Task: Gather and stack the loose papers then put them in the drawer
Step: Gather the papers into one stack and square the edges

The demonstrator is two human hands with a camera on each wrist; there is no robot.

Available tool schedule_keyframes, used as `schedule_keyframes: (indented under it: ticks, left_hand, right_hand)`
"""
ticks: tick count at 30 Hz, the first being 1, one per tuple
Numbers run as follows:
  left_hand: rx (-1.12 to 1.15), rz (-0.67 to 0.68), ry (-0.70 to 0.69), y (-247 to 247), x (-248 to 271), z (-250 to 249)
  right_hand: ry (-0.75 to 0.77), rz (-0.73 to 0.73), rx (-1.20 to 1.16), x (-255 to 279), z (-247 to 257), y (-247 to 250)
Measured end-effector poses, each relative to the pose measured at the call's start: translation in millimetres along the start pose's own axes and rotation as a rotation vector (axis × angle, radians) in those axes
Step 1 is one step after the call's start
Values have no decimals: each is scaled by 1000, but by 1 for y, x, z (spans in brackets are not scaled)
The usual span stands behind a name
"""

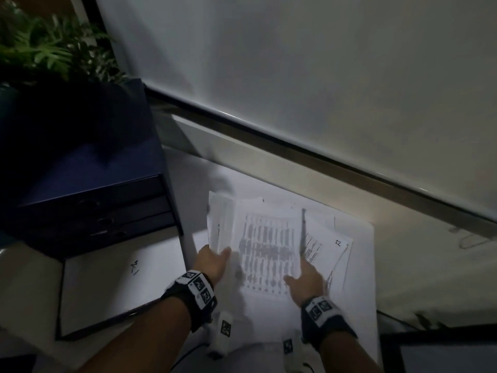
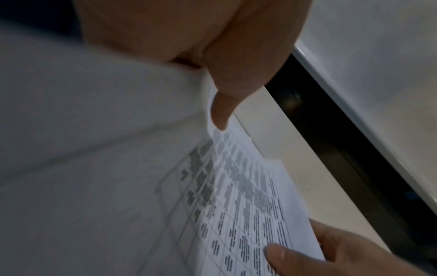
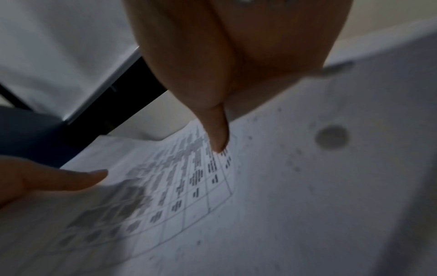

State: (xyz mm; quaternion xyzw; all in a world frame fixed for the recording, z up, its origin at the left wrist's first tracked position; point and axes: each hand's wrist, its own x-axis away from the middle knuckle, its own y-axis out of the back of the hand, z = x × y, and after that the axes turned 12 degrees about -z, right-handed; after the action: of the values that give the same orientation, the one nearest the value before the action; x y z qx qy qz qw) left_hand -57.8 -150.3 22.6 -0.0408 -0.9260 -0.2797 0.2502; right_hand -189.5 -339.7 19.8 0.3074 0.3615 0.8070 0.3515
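Observation:
I hold a stack of printed papers, a grid table on the top sheet, just above the desk between both hands. My left hand pinches the stack's left edge, thumb on top, where the sheets curl upward. My right hand grips the right edge, thumb on the print. In the left wrist view the thumb presses the papers; the right wrist view shows the other thumb on the papers. The dark blue drawer unit stands to the left, its bottom drawer pulled out.
A white sheet lies in the drawer that stands out. More loose sheets, one marked "12", lie under and right of the stack on larger white paper. A plant stands behind the drawer unit. A dark screen sits at bottom right.

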Motion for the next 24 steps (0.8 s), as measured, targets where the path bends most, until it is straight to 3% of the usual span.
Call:
schedule_keyframes:
  ticks: [3, 5, 9, 13, 19, 21, 24]
  left_hand:
    - [-35, 9, -50, -4, 4, -1]
    - [-7, 4, -101, -2, 6, -3]
    - [145, 33, -291, 23, 13, -17]
    - [417, 161, -358, 54, 22, -44]
    - [466, -10, -694, 66, 41, -84]
    - [520, 10, -654, 61, 37, -76]
    - [525, 122, -483, 51, 23, -57]
  right_hand:
    - [94, 113, 240, 5, 16, -10]
    - [52, 81, 280, -3, 15, -8]
    - [-104, 86, -227, -28, 13, 17]
    - [-8, 173, -639, -28, 39, 60]
    - [270, -182, -783, 5, 92, 96]
    - [262, -206, -780, 12, 91, 87]
    - [199, -173, -772, 12, 84, 72]
